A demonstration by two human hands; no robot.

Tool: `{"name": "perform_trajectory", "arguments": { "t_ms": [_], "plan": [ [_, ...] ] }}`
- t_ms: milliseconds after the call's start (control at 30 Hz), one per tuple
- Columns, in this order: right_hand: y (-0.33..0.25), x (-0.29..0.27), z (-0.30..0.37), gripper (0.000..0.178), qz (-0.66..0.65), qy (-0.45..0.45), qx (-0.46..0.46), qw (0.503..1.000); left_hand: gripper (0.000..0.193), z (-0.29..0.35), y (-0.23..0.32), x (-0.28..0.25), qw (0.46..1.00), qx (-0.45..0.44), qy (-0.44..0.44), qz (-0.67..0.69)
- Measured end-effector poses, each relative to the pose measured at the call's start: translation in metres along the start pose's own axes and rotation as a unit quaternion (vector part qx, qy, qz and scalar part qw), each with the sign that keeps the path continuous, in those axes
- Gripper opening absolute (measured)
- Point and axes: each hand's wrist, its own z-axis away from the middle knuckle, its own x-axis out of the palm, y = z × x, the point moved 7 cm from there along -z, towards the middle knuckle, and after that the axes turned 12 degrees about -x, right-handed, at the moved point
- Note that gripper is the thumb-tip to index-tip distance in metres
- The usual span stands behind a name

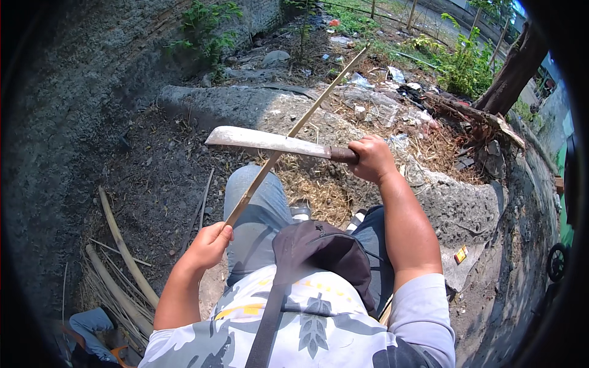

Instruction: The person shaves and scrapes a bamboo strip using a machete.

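Note:
My left hand (207, 246) is closed round the near end of a long, thin strip of split wood or bamboo (254, 185). The strip slants up and away to the right over my left knee. In my right hand (372, 158) is a machete (254, 138), gripped by its brown wrapped handle (341, 154). Its broad, pale-worn blade points left and lies across the strip near the middle; whether the edge bites into the wood I cannot tell.
Curved poles (126, 245) and a bundle of thin strips (126, 319) lie at the lower left. A rough concrete slab (215, 110) runs across in front of me. Dry straw and litter (392, 104) spread beyond it. A tree trunk (515, 67) leans at the right.

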Motion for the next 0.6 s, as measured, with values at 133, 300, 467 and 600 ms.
{"name": "perform_trajectory", "arguments": {
  "t_ms": [133,300,467,600],
  "plan": [
    [-0.017,0.004,-0.001,0.020,-0.018,0.019,-0.046,0.999,0.036,-0.006,0.003,0.001,1.000,-0.007,0.027,0.000],
    [0.001,0.021,-0.004,0.021,-0.040,-0.018,0.020,0.999,0.035,-0.007,0.030,0.002,0.993,0.042,0.069,-0.080],
    [0.056,0.014,0.024,0.029,-0.111,-0.017,0.266,0.957,0.035,-0.003,0.007,0.007,0.998,0.015,0.037,-0.053],
    [0.048,0.015,0.023,0.026,-0.117,-0.002,0.229,0.966,0.035,-0.009,0.006,0.008,0.999,0.006,0.029,-0.038]
  ]
}}
